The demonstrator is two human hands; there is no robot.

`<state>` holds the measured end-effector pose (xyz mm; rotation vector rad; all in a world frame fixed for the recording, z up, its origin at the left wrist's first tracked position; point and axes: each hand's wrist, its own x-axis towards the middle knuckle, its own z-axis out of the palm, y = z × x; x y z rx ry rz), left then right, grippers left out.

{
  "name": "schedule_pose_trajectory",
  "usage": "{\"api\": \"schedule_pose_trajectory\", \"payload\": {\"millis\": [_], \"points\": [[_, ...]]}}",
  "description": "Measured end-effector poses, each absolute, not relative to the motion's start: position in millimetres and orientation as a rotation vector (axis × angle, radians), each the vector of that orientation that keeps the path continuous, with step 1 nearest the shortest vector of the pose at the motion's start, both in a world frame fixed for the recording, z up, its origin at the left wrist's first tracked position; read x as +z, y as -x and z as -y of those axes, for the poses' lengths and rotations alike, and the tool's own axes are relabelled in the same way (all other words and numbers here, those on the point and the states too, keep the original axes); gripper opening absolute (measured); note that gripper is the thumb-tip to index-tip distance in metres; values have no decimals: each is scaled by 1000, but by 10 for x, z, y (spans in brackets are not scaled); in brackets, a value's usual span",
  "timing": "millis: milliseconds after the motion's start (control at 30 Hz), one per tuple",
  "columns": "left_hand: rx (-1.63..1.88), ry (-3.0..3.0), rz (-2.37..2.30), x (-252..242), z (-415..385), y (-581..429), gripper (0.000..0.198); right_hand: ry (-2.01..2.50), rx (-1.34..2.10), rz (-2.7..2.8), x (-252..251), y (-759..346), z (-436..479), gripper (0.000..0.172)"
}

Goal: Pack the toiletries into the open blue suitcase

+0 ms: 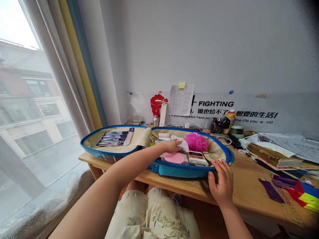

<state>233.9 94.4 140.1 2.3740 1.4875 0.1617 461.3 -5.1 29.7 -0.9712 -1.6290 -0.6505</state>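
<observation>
An open blue case (184, 172) with a cream lining lies on the wooden table. My left hand (173, 145) reaches into its right half, fingers at a white packet (183, 142); whether it grips the packet is hard to tell. Around it are a magenta mesh puff (196, 142), a round pink pad (173, 157) in clear wrap, a box of cotton swabs (197, 158) and a small white box (163, 135). My right hand (221, 179) rests on the case's front right rim, fingers apart, holding nothing. A pack of dark sticks (116, 137) lies in the left half.
Behind the case stand a small bottle (156, 120), a white upright box (163, 114) and an orange bottle (229, 121). Papers and a brown pouch (264, 154) are piled at right, near purple strips (271, 190) and a coloured block (306, 196). A curtained window is at left.
</observation>
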Motion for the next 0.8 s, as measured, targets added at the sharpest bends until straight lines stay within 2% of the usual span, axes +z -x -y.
{"api": "schedule_pose_trajectory", "payload": {"millis": [100,333,433,567,667,800], "points": [[-46,-2423,-1422,1394,-890,-2323,68,956,-662,1634,303,-4612,49,40],[-205,-2465,-1513,1378,-854,-2390,64,962,-634,1638,293,-4621,48,40],[-176,-2476,-1569,1380,-848,-2387,65,956,-653,1642,297,-4622,46,40],[-3,-2522,-1654,1493,-917,-2178,55,971,-651,1648,289,-4631,44,40],[146,-2424,-1925,1613,-1038,-1742,54,978,-630,1638,284,-4630,44,39],[126,-2105,-2322,1645,-1175,-910,50,983,-633,1638,294,-4618,43,40]]}}
